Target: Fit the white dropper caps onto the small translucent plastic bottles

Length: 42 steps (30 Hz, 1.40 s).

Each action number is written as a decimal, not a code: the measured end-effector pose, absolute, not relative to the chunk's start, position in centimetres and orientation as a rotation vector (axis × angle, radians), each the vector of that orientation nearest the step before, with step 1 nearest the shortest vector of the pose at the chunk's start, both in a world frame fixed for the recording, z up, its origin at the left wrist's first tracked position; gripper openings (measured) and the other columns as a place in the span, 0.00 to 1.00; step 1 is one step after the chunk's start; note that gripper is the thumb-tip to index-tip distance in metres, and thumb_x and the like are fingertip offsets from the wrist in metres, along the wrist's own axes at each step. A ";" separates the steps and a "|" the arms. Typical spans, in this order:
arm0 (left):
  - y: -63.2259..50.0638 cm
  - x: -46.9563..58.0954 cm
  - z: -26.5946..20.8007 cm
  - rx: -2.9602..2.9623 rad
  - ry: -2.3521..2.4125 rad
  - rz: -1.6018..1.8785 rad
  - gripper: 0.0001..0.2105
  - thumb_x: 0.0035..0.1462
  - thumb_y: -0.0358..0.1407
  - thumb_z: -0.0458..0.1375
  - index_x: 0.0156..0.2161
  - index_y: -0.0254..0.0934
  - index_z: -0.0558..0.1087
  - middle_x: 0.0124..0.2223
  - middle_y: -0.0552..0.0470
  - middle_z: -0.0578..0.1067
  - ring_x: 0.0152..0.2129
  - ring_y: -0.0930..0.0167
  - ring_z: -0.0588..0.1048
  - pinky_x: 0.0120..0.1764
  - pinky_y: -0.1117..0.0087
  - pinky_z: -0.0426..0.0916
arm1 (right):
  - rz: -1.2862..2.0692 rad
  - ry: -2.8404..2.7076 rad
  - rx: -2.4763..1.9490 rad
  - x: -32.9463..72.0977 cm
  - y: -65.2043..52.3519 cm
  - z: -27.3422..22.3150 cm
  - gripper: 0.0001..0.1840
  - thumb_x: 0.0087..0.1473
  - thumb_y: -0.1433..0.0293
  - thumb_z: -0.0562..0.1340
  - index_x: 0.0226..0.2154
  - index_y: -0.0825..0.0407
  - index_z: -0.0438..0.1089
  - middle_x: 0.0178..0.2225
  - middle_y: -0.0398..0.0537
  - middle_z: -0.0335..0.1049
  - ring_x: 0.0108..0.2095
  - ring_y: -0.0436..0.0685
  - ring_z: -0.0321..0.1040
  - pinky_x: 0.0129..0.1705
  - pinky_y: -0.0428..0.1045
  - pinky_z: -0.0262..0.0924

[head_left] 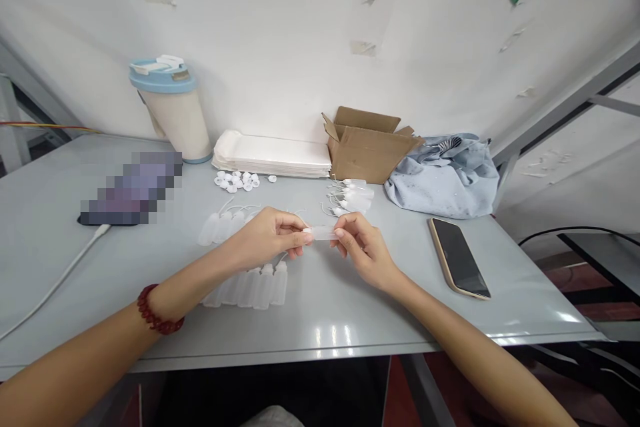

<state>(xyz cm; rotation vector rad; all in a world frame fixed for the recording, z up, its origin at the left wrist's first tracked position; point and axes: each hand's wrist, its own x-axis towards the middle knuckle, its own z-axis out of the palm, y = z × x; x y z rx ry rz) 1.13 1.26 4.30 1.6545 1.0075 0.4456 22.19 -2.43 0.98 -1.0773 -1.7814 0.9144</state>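
A small translucent plastic bottle [325, 233] lies level between my hands, above the table. My left hand [280, 232] is closed on its neck end, where a white piece shows at the fingertips; whether that piece is a cap I cannot tell. At the other end, the thumb and fingers of my right hand [363, 245] pinch the bottle's base. A row of similar bottles [260, 288] lies below my left hand, and a further row with thin white strings [220, 225] is partly hidden behind it. Beyond my right hand rests a pile of stringed bottles [356, 197].
Loose white caps [236, 179] lie near a stack of flat white boxes [280, 153]. An open cardboard box [367, 153], a light blue cloth [445, 177] and a lidded cup [177, 117] stand along the wall. A phone [459, 257] lies right; a blurred device [135, 190] with a cable lies left.
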 end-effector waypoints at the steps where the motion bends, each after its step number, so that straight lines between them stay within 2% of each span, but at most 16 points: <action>1: 1.2 1.2 4.3 1.657 1.010 0.443 0.11 0.54 0.42 0.58 0.34 0.36 0.76 0.24 0.54 0.74 0.21 0.74 0.70 0.21 0.77 0.59 | 0.914 -1.779 -1.078 22.2 -2.4 1.0 0.06 0.62 0.66 0.53 0.35 0.51 0.60 0.25 0.41 0.66 0.22 0.46 0.58 0.24 0.43 0.53; 8: 0.8 1.5 4.3 1.670 1.042 0.481 0.12 0.52 0.43 0.58 0.34 0.35 0.76 0.23 0.55 0.71 0.18 0.76 0.65 0.18 0.77 0.56 | 0.902 -1.769 -1.117 22.3 -2.4 1.1 0.11 0.63 0.63 0.51 0.37 0.53 0.64 0.23 0.41 0.66 0.20 0.46 0.58 0.23 0.44 0.53; 11: 0.7 1.5 4.3 1.666 1.035 0.505 0.12 0.51 0.43 0.59 0.34 0.36 0.75 0.24 0.55 0.71 0.20 0.75 0.66 0.19 0.78 0.57 | 0.878 -1.768 -1.148 22.4 -2.2 1.1 0.16 0.64 0.62 0.49 0.36 0.53 0.67 0.21 0.41 0.66 0.19 0.47 0.60 0.25 0.45 0.56; 15: 0.7 1.4 4.3 1.667 1.058 0.468 0.13 0.51 0.45 0.58 0.34 0.36 0.75 0.23 0.54 0.73 0.19 0.73 0.68 0.18 0.77 0.58 | 0.753 -1.858 -1.160 22.4 -2.2 1.0 0.16 0.60 0.60 0.55 0.41 0.53 0.69 0.26 0.45 0.69 0.24 0.50 0.63 0.27 0.46 0.59; 18: 0.9 1.4 4.2 1.692 1.009 0.451 0.13 0.52 0.46 0.58 0.32 0.36 0.75 0.22 0.54 0.73 0.19 0.73 0.70 0.19 0.76 0.59 | 0.590 -1.979 -1.120 22.1 -2.4 0.9 0.14 0.58 0.62 0.58 0.42 0.53 0.70 0.30 0.47 0.70 0.27 0.51 0.64 0.29 0.46 0.61; 22: 1.1 1.5 3.9 1.650 0.944 0.420 0.17 0.55 0.48 0.55 0.26 0.35 0.72 0.23 0.52 0.74 0.22 0.71 0.73 0.24 0.74 0.64 | 0.504 -2.004 -1.077 21.9 -2.5 0.8 0.13 0.60 0.64 0.56 0.43 0.53 0.70 0.30 0.48 0.70 0.28 0.52 0.64 0.29 0.47 0.61; 28: 1.0 1.6 3.7 1.513 0.915 0.395 0.19 0.57 0.49 0.53 0.29 0.34 0.73 0.23 0.53 0.73 0.20 0.73 0.71 0.26 0.73 0.65 | 0.456 -2.017 -1.058 22.1 -2.5 0.7 0.14 0.61 0.63 0.54 0.44 0.53 0.69 0.34 0.50 0.72 0.33 0.54 0.68 0.33 0.49 0.62; 37: 0.7 1.5 4.1 1.805 0.933 0.451 0.16 0.58 0.44 0.53 0.25 0.36 0.70 0.22 0.55 0.70 0.19 0.74 0.67 0.22 0.75 0.58 | 0.559 -2.005 -1.101 22.1 -2.6 1.2 0.15 0.61 0.62 0.55 0.40 0.54 0.71 0.30 0.48 0.72 0.28 0.51 0.64 0.29 0.47 0.59; 42: 0.0 1.8 3.6 2.223 0.911 0.741 0.16 0.60 0.41 0.50 0.23 0.36 0.68 0.22 0.54 0.69 0.21 0.74 0.65 0.28 0.72 0.59 | 0.754 -1.903 -1.110 22.2 -2.6 1.9 0.15 0.60 0.62 0.55 0.37 0.54 0.72 0.25 0.44 0.67 0.23 0.48 0.57 0.25 0.45 0.53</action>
